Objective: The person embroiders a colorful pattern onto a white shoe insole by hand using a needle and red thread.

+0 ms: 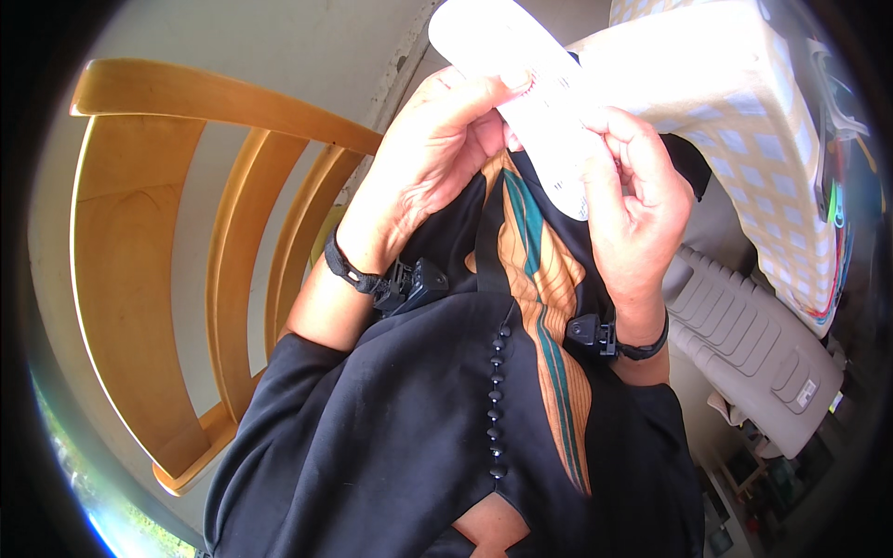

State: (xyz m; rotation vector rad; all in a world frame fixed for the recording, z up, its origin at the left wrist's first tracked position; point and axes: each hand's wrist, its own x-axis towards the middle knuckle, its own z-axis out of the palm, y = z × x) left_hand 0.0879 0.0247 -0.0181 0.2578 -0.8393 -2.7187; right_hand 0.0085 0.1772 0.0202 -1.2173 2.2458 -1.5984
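Observation:
A white insole-shaped piece, overexposed and bearing small dark marks, is held up in front of me at the top centre. On its left edge my left hand grips it, the thumb lying on its face and the fingers behind. Near its lower right edge my right hand pinches it between thumb and fingers. Short dark or reddish marks, perhaps stitches, show beside my left thumb; the glare hides their detail. Whether my right fingers also hold something thin cannot be told. Both wrists wear black straps with small black devices.
A wooden slatted chair back stands at the left. At the upper right is a table with a checked cloth, with blurred items along its far side. Below it is a grey plastic stool or seat. My black garment fills the lower middle.

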